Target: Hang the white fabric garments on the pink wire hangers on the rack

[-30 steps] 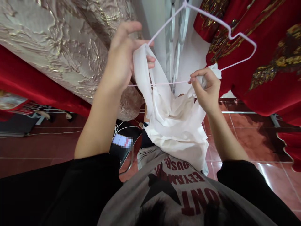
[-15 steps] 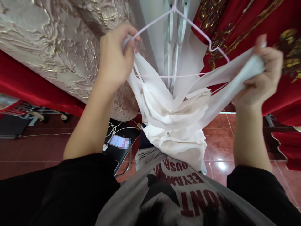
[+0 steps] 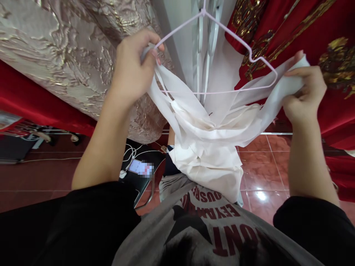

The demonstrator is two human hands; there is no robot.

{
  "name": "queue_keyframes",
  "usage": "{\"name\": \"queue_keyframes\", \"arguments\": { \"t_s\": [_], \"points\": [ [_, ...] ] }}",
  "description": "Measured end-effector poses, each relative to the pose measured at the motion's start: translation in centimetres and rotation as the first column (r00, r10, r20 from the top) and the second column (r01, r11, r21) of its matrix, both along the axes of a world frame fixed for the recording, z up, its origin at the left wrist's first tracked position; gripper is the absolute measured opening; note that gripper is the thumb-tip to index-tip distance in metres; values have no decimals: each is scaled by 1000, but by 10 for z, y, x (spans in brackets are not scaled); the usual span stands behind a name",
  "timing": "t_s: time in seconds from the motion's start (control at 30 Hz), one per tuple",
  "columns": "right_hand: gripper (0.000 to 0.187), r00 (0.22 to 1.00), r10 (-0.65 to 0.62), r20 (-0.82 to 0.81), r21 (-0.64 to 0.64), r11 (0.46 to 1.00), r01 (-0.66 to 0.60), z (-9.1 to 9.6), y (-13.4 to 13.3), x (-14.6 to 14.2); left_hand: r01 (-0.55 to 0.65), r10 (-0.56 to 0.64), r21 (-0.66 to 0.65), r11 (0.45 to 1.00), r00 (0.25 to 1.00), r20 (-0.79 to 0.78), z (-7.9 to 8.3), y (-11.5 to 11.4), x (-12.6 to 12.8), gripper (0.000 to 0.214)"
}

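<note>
A white garment (image 3: 210, 147) hangs in folds from a pale pink wire hanger (image 3: 235, 37) in front of my chest. My left hand (image 3: 133, 68) is closed on the garment's left strap and on the hanger's left end. My right hand (image 3: 303, 94) is closed on the garment's right strap, stretched out just past the hanger's right end. The strap runs taut from my fingers down to the bunched body of the cloth. The hanger's hook is cut off by the top edge.
A gold-embroidered cream dress (image 3: 69, 55) hangs at the left over red cloth. Red garments with gold embroidery (image 3: 318, 37) hang at the right. A phone (image 3: 140, 167) with white cables lies on a dark stool above the red tiled floor (image 3: 263, 166).
My right hand has swung out to the right and upward, pulling the right strap taut past the hanger's end, then dropped slightly. My left hand closed round the left strap at the hanger's corner.
</note>
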State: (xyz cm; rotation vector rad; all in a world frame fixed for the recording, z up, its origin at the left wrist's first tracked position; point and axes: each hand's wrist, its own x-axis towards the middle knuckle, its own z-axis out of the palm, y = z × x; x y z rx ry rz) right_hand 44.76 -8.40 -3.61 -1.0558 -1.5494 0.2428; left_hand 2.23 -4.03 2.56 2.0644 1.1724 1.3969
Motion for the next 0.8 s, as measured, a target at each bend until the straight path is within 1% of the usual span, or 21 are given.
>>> {"name": "queue_keyframes", "arguments": {
  "t_s": [0.03,0.1,0.13,0.2,0.27,0.3,0.37,0.4,0.43,0.47,0.53,0.6,0.63,0.7,0.8],
  "points": [
    [41,992,-34,122,30,999,31,3,-3,2,7,-7,-1,1000,1000,11,0,0,0,36],
    [58,942,-91,323,83,994,68,10,-9,4,19,-19,14,1000,1000,-4,1,-1,1,38],
    [66,919,-112,377,94,992,82,13,-11,4,25,-24,24,999,999,-26,1,-1,1,40],
    [76,882,-172,440,171,980,106,18,-12,2,22,-20,39,999,998,-58,0,-2,2,44],
    [74,894,-175,413,265,962,66,21,-9,0,19,-16,51,999,998,-65,-1,-2,2,45],
    [70,910,-135,391,295,955,15,22,-7,-1,19,-16,54,998,998,-56,-2,-3,3,46],
    [65,939,9,343,303,946,-119,23,-2,-2,21,-20,47,999,1000,-18,-3,-3,3,45],
    [64,946,63,319,305,938,-165,23,0,-3,24,-25,38,999,1000,4,-4,-2,4,44],
    [63,949,90,302,309,932,-187,23,2,-4,29,-29,29,999,999,22,-4,-2,3,42],
    [61,951,86,296,319,930,-183,22,3,-4,33,-34,21,999,999,30,-5,-1,3,40],
    [52,957,8,289,361,925,-117,21,4,-6,32,-32,29,999,999,13,-5,2,2,39],
    [46,964,-54,262,399,915,-57,18,7,-6,22,-20,70,997,999,-34,-6,5,2,42],
    [44,971,-52,232,404,914,-48,17,10,-6,18,-13,96,995,999,-53,-7,6,2,43],
    [40,988,22,151,368,927,-76,14,19,-7,20,-9,136,991,997,-76,-8,9,2,46],
    [37,986,167,13,244,955,-165,13,35,-13,20,-10,143,990,997,-70,-11,12,6,46]
  ]
}}
